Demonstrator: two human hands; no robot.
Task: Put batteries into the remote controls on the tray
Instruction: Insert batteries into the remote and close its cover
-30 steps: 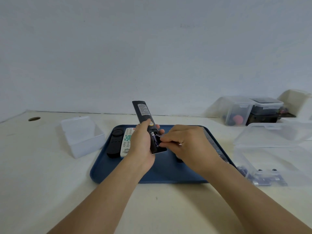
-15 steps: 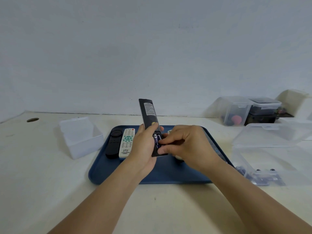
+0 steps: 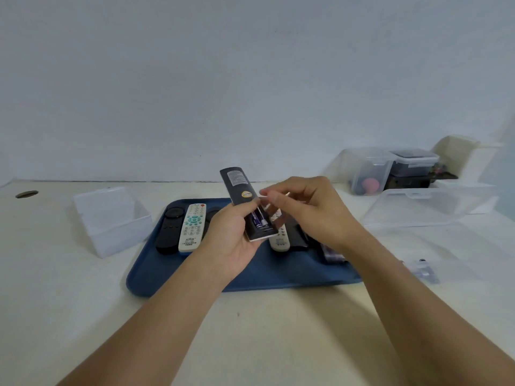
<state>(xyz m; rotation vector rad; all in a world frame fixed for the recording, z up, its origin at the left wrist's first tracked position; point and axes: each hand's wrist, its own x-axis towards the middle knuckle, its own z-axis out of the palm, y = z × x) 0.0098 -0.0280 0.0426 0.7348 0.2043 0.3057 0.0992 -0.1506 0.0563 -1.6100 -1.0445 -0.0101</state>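
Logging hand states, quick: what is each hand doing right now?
Left hand: grips the black remote.
Right hand: fingers curled beside it; contents cannot be told.

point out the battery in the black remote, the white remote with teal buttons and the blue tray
battery [image 3: 257, 219]: head view, on its blue label inside the open compartment
white remote with teal buttons [image 3: 192, 228]: head view, on its button face
blue tray [image 3: 278, 274]: head view, on bare floor near its front edge
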